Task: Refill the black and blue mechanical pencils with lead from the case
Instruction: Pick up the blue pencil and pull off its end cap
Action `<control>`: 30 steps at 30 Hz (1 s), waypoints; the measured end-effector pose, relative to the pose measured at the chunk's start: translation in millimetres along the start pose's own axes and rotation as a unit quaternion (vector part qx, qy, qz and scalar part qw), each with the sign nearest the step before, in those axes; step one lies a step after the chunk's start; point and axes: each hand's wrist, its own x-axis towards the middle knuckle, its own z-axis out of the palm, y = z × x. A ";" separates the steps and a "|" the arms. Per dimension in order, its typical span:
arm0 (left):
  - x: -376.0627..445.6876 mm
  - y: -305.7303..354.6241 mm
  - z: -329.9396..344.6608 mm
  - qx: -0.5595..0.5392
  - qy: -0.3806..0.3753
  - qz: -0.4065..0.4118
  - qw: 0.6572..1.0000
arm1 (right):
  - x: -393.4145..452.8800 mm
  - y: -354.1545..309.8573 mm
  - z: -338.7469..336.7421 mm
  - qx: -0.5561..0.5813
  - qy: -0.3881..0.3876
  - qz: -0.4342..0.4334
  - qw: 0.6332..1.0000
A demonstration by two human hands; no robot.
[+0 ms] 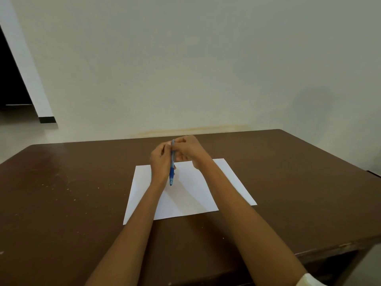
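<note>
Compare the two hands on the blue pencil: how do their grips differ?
The left hand wraps the blue pencil around its middle, near the grip; the right hand works only at its top end. The left hand sits lower and nearer the white paper; the right is higher and farther back. Both touch the same near-upright pencil, above the paper.

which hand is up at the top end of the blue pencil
The right hand: its fingers pinch the top of the blue pencil, while the left hand grips the barrel lower down.

White paper sheet (191, 195) lies on brown table (61, 193).
</note>
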 end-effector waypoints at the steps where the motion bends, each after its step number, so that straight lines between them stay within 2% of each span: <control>1: -1.5 1.8 -0.9 -0.018 -0.012 -0.021 1.000 | -0.7 0.5 -2.1 0.025 -0.004 0.003 1.000; 7: -9.6 6.1 -0.7 -0.014 -0.135 -0.020 0.991 | 1.2 9.6 -21.9 0.138 0.002 0.026 0.990; 11: -12.8 10.4 -1.5 -0.022 -0.160 -0.016 0.987 | 1.3 12.2 -29.7 0.209 0.023 0.054 0.976; 15: -14.7 13.1 -5.7 -0.036 -0.198 -0.034 0.979 | 5.6 12.2 -34.9 0.243 0.080 0.069 0.964; 18: -15.8 15.0 -6.4 -0.063 -0.175 -0.047 0.981 | 8.0 15.8 -41.2 0.256 0.107 0.054 0.959; 21: -12.7 13.9 -7.1 -0.080 -0.117 -0.068 0.988 | 10.5 24.8 -40.3 0.206 0.110 0.033 0.972; 26: -7.5 12.8 -13.4 -0.135 -0.052 -0.090 0.985 | 12.6 38.8 -22.6 -0.015 0.070 -0.001 0.997; 30: -5.8 14.5 -15.5 -0.167 -0.027 -0.118 0.979 | 13.4 42.0 -11.7 -0.054 -0.004 0.006 0.999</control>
